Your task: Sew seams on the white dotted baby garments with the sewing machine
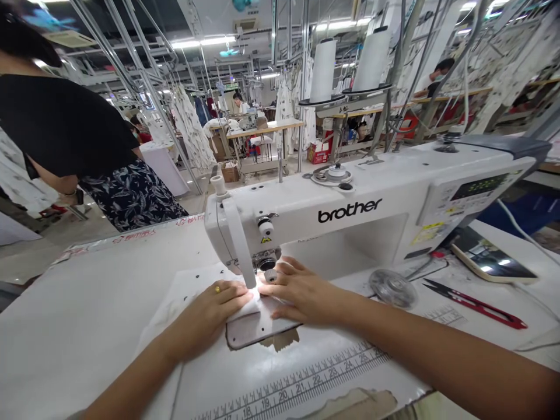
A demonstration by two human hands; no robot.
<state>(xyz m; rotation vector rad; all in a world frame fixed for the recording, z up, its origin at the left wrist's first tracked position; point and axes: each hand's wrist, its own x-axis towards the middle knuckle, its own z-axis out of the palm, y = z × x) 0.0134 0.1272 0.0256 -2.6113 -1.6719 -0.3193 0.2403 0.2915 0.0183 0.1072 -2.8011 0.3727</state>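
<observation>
A white Brother sewing machine [306, 216] stands on the table, its lamp lighting the needle area. White fabric with small dark marks [175, 294] lies under the machine head and spreads out to the left. My left hand [214, 312], a ring on one finger, rests on the fabric just left of the needle, fingers stretched out. My right hand [301, 294] lies flat to the right of the needle, fingers spread, partly behind the presser area. The needle and presser foot are mostly hidden by the machine's front parts and my fingertips.
Red-handled thread snips [476, 303], a clear round plastic disc [392, 287] and a phone-like device [492, 254] lie right of the machine. A ruler scale [289, 391] runs along the table's front. Thread cones [324, 73] stand behind. A person in black [65, 116] is at the left.
</observation>
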